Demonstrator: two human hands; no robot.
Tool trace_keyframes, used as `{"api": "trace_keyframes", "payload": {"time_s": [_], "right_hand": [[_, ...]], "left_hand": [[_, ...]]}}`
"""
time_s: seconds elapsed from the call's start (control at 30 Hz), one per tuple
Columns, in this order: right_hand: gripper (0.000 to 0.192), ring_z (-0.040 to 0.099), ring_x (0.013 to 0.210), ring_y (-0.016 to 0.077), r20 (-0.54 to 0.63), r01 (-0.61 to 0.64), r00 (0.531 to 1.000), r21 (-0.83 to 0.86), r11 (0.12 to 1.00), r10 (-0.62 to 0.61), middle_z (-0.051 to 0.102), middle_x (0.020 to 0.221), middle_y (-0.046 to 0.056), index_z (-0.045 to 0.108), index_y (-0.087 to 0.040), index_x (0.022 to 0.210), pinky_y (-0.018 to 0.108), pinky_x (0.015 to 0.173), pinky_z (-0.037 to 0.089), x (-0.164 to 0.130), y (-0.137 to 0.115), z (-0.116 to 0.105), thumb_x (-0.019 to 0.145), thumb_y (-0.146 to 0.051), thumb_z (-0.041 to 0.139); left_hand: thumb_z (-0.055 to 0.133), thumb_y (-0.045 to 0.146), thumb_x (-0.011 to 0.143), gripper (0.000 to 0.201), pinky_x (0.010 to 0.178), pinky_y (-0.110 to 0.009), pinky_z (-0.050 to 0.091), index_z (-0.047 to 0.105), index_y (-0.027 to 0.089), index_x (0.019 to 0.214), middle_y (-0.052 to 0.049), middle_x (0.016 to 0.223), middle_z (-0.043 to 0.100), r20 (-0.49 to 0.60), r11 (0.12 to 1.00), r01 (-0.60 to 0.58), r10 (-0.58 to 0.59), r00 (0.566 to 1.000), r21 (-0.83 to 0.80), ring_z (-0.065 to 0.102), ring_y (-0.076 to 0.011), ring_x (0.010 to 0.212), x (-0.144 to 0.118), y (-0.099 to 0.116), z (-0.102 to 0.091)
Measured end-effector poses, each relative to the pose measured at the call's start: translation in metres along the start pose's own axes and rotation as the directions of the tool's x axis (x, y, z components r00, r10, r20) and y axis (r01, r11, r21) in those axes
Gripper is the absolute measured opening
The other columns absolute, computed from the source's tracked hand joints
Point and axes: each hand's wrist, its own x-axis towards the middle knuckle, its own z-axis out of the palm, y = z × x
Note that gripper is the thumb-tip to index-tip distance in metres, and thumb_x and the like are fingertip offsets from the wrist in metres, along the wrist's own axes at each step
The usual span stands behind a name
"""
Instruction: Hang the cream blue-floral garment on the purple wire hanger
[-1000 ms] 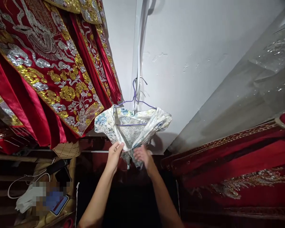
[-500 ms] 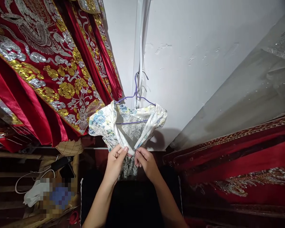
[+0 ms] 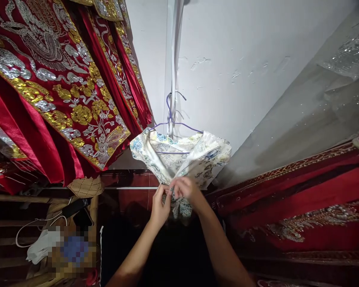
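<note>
Red embroidered robes (image 3: 56,91) crowd left; bare wall (image 3: 242,71) ahead lies open.

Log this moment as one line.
left hand: pinching floral garment | right hand: pinching same front | garment: on purple hanger

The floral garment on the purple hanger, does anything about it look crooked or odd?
Yes. The white floral satin garment sits bunched on the thin purple wire hanger, sagging right, gathered below where the left hand and right hand pinch it.
</note>
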Motion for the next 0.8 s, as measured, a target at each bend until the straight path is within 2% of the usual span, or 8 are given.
{"api": "trace_keyframes", "payload": {"time_s": [0.1,0.23,0.37,0.5,0.6,0.7,0.73,0.8], "right_hand": [[0.023,0.037,0.04,0.0074,-0.171,0.158,0.973,0.015,0.987,-0.153,0.055,0.045,-0.001,0.067,-0.015,0.067,0.021,0.042,0.028,0.029,-0.055,-0.015,0.08,-0.029,0.055],[0.024,0.039,0.039,0.0062,-0.187,0.283,0.944,0.034,0.959,-0.272,0.053,0.045,-0.002,0.066,-0.013,0.072,0.02,0.04,0.026,0.048,-0.118,-0.008,0.083,-0.033,0.06],[0.027,0.038,0.039,0.0058,-0.234,0.371,0.907,0.048,0.927,-0.351,0.052,0.046,-0.003,0.065,-0.014,0.075,0.019,0.04,0.027,0.044,-0.131,0.005,0.087,-0.037,0.057],[0.027,0.038,0.04,0.0069,-0.203,0.38,0.908,0.032,0.925,-0.366,0.054,0.047,-0.002,0.067,-0.014,0.08,0.02,0.04,0.027,0.038,-0.122,0.006,0.088,-0.037,0.057],[0.025,0.039,0.041,0.0073,-0.164,0.39,0.91,0.022,0.921,-0.381,0.055,0.049,-0.002,0.067,-0.015,0.081,0.02,0.042,0.029,0.035,-0.119,0.002,0.089,-0.036,0.055],[0.022,0.038,0.041,0.0076,-0.157,0.382,0.911,-0.018,0.924,-0.38,0.054,0.048,-0.002,0.066,-0.017,0.076,0.021,0.043,0.029,0.029,-0.119,0.001,0.088,-0.031,0.054],[0.022,0.039,0.041,0.0079,-0.146,0.378,0.914,-0.042,0.925,-0.38,0.054,0.047,-0.002,0.065,-0.017,0.075,0.021,0.043,0.029,0.027,-0.119,0.002,0.088,-0.03,0.053],[0.023,0.04,0.042,0.0084,-0.118,0.378,0.915,-0.091,0.921,-0.387,0.054,0.047,-0.003,0.066,-0.017,0.075,0.022,0.045,0.03,0.024,-0.118,0.004,0.088,-0.031,0.052]], "left_hand": [[0.05,0.027,0.097,0.013,0.078,-0.029,0.043,0.054,0.019,0.088,-0.005,0.085,0.057,0.076,0.993,-0.085,0.079,0.994,0.087,0.055,-0.0186,0.084,0.012,0.001,-0.005],[0.045,0.022,0.097,0.013,0.074,-0.029,0.041,0.051,0.02,0.086,-0.005,0.085,0.055,0.2,0.961,-0.192,0.152,0.968,0.2,0.053,-0.0189,0.082,0.031,0.013,-0.012],[0.043,0.014,0.093,0.015,0.069,-0.027,0.038,0.053,0.02,0.084,-0.005,0.086,0.054,0.416,0.882,-0.279,0.107,0.903,0.38,0.052,-0.0189,0.078,0.047,0.022,-0.022],[0.047,0.007,0.085,0.016,0.063,-0.028,0.035,0.056,0.02,0.081,-0.005,0.081,0.057,0.498,0.81,-0.28,-0.017,0.867,0.515,0.054,-0.0191,0.072,0.056,0.025,-0.032],[0.049,0.006,0.085,0.017,0.068,-0.029,0.041,0.061,0.019,0.084,-0.006,0.083,0.062,0.465,0.846,-0.3,0.071,0.883,0.441,0.058,-0.0202,0.078,0.073,0.049,-0.042],[0.05,0.017,0.095,0.023,0.08,-0.031,0.047,0.062,0.02,0.114,-0.007,0.098,0.067,0.206,0.883,-0.368,0.317,0.926,0.29,0.062,-0.0198,0.089,0.101,0.096,-0.054],[0.05,0.021,0.097,0.03,0.082,-0.031,0.048,0.059,0.02,0.125,-0.007,0.101,0.067,0.116,0.876,-0.4,0.383,0.916,0.269,0.063,-0.0187,0.088,0.112,0.113,-0.057],[0.052,0.025,0.098,0.028,0.083,-0.03,0.048,0.062,0.02,0.124,-0.006,0.102,0.068,0.079,0.833,-0.466,0.465,0.882,0.298,0.063,-0.0175,0.087,0.131,0.141,-0.061]]}}
